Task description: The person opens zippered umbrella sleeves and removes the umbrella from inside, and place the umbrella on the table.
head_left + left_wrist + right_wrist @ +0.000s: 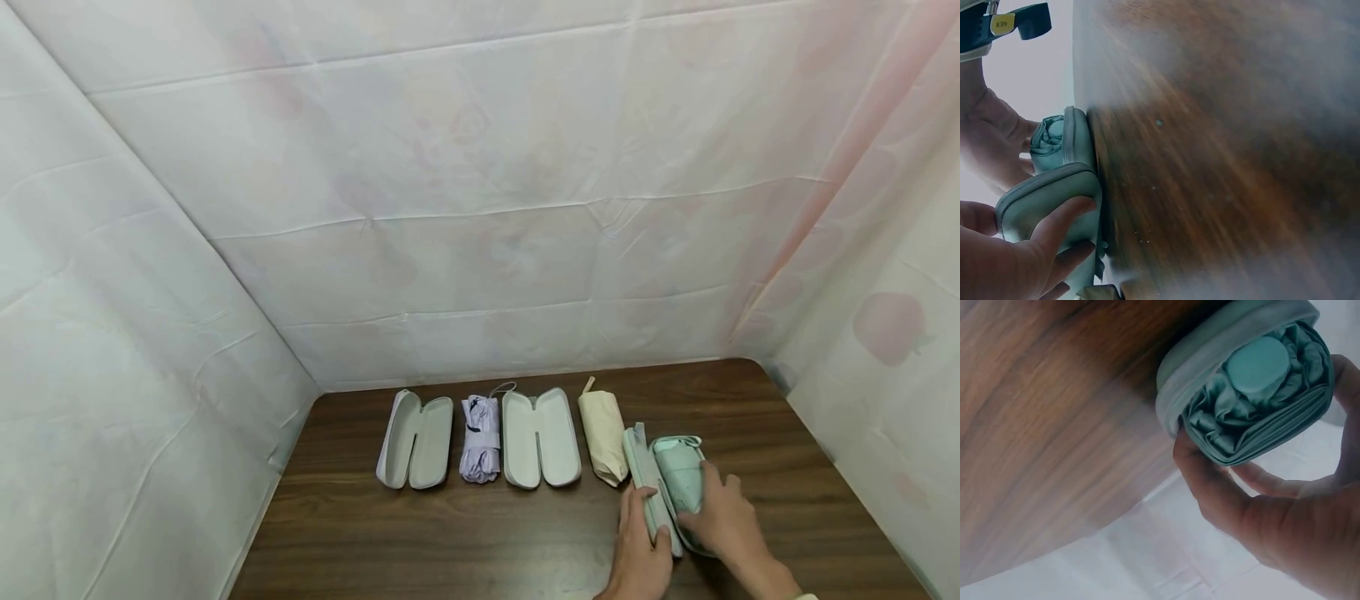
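A mint-green zip case (647, 479) stands spread at the right of the table, one half tilted up. My left hand (643, 546) grips that raised half near its front end, thumb and fingers on either side of the shell (1066, 203). In the other half lies a folded green umbrella (681, 475). My right hand (727, 515) holds the umbrella from above, thumb on one side and fingers on the other. Its round handle end (1259, 364) and pleated cloth show in the right wrist view.
Left of the green case lie a cream folded umbrella (602, 433), an open white case (558, 437), a lilac folded umbrella (480, 442) and another open case (432, 442), in a row on the brown wooden table (450, 542). Pale cloth walls (480, 275) enclose the table's back and sides.
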Demonstrator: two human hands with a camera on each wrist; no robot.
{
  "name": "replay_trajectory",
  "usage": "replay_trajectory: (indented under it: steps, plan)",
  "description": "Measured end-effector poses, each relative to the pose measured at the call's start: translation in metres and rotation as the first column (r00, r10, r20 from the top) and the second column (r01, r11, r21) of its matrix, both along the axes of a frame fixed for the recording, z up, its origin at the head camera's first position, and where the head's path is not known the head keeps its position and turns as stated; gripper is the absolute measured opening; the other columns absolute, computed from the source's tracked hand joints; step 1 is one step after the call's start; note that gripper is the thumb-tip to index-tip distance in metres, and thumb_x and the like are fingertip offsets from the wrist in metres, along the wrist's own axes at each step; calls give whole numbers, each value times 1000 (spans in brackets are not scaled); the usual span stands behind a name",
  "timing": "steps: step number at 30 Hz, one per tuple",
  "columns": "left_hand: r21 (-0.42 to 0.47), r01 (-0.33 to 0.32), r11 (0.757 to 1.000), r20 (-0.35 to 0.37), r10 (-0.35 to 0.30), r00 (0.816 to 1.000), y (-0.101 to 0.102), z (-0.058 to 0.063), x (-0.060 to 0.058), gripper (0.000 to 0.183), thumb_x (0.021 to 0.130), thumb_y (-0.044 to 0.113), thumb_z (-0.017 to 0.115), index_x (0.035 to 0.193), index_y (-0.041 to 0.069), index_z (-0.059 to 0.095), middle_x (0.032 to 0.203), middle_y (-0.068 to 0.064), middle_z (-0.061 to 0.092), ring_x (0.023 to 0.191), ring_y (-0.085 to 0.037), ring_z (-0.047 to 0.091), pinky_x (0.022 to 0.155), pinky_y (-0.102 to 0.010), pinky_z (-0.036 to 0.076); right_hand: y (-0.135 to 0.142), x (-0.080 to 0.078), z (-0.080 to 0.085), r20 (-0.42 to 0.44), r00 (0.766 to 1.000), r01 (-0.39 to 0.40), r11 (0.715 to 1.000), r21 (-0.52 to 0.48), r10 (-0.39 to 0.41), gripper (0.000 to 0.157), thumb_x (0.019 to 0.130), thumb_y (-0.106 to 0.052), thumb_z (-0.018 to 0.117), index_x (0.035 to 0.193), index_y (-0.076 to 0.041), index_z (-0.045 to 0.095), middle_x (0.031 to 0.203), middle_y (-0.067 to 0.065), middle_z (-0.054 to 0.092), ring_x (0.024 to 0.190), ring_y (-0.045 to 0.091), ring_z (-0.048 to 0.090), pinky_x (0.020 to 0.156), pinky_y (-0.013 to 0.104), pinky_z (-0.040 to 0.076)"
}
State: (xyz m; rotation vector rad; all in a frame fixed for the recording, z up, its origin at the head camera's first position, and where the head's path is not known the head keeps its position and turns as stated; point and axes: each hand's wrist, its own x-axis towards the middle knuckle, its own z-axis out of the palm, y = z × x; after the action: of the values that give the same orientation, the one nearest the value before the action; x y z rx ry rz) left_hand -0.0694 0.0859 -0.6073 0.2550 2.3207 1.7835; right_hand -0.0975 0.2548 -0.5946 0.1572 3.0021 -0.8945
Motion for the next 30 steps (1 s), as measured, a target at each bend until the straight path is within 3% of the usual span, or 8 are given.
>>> replay_trajectory:
  steps: [8, 14, 22, 30]
  plan:
    - [-4, -32, 999, 36, 32, 999, 4, 2, -2, 42, 102, 8, 61, 139, 24, 48, 165, -3, 32, 154, -26, 32, 118, -38, 39, 17, -2, 8, 9, 1000, 15, 997, -71, -14, 92, 80, -18, 89, 145, 21, 37, 117, 49, 52, 90, 49, 64, 67, 59, 55]
    - [-4, -59, 998, 39, 59, 997, 9, 3, -5, 41, 103, 10, 61, 139, 25, 48, 165, -4, 32, 156, -27, 30, 121, -40, 37, 26, -6, 16, -71, 997, 21, 998, -59, -25, 88, 83, -18, 88, 146, 19, 39, 121, 49, 51, 97, 54, 63, 68, 63, 55]
    - [25, -68, 997, 15, 68, 998, 14, 2, -13, 41, 104, 10, 58, 142, 22, 46, 164, -5, 32, 156, -28, 28, 121, -43, 36, 41, -14, 30, -173, 982, 76, 997, -21, -78, 84, 82, -13, 86, 146, 16, 41, 115, 46, 50, 90, 52, 62, 61, 58, 54]
    - [-4, -97, 995, -18, 97, 995, 20, 2, -19, 39, 104, 9, 59, 139, 22, 48, 164, -7, 34, 155, -31, 31, 120, -44, 39, 68, -27, 24, -284, 955, 97, 995, 39, -82, 81, 77, -6, 87, 141, 19, 44, 112, 48, 46, 81, 55, 58, 59, 63, 50]
